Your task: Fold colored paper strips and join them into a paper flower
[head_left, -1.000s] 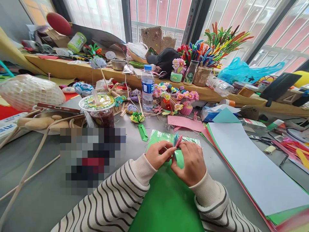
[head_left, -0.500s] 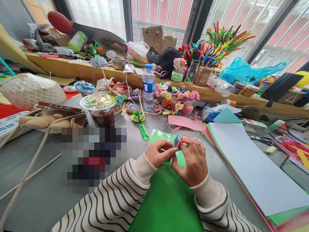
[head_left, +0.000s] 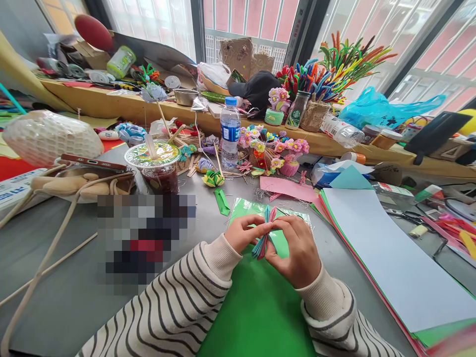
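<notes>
Between my hands is a bundle of folded paper (head_left: pixel 261 246), blue on one side and pink on the other, fanned at both ends and narrow in the middle. My left hand (head_left: pixel 245 232) pinches its middle between thumb and fingers. From the other side, my right hand (head_left: pixel 295 248) grips it too, with the forefinger at the middle and the thumb near the lower end. Both hands hover over a green sheet (head_left: pixel 256 307) in a clear sleeve. A small folded green paper strip (head_left: pixel 222 202) lies just beyond, beside a green-and-yellow paper flower (head_left: pixel 213 178).
Stacked coloured paper (head_left: pixel 394 248) with a pale sheet on top lies at the right, near scissors (head_left: pixel 403 214). A lidded drink cup (head_left: pixel 158 171) and a water bottle (head_left: pixel 230 134) stand behind. Craft flowers (head_left: pixel 275 148) and pink paper (head_left: pixel 288 189) lie ahead.
The paper bundle has turned more upright, and its fanned lower end now shows below my fingers. My right fingers have shifted down toward its middle.
</notes>
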Motion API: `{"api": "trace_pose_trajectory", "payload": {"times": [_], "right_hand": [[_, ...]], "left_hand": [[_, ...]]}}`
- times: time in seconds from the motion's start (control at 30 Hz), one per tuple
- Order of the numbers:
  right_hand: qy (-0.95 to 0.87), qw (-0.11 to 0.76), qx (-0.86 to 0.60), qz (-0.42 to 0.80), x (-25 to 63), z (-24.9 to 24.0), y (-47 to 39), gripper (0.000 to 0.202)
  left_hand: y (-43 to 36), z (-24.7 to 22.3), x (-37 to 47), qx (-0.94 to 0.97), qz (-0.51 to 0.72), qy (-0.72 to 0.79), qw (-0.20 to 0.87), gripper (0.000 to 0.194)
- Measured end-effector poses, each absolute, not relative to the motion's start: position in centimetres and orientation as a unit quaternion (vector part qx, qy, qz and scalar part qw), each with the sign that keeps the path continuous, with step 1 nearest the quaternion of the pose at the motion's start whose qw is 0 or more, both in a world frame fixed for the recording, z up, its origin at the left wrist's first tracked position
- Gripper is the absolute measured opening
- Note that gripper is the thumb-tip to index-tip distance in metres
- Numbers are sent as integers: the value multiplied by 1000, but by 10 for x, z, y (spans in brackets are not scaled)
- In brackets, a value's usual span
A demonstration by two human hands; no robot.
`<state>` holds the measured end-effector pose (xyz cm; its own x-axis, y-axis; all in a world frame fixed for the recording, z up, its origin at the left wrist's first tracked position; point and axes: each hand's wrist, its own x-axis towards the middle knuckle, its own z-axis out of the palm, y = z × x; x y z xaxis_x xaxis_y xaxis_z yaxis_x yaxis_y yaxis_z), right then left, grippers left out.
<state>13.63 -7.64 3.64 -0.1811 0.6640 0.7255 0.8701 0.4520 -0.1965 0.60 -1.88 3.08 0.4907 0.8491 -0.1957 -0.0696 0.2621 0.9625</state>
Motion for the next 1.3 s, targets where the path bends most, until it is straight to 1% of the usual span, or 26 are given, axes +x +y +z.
{"api": "trace_pose_trajectory", "payload": {"times": [0.23,0.63,0.77,0.87,1.07,1.17,1.3], "right_hand": [[-746,404,-525,-74,134,37,-78,20],[-746,426,-511,-14,135,36,-76,17],[-737,428,-523,-25,137,36,-76,16],[-714,447,-536,-52,141,36,-76,13],[-695,458,-548,-84,145,36,-75,12],[-691,456,-554,-92,145,34,-74,12],[-679,457,-565,-107,147,33,-73,12]], "left_hand": [[-20,34,7,482,317,402,711,37],[-21,32,8,468,337,403,710,36],[-20,31,8,460,341,393,719,40],[-21,29,8,457,326,344,753,47],[-24,27,9,484,269,250,794,33],[-26,29,9,475,265,275,793,33],[-27,28,10,459,289,318,777,34]]}}
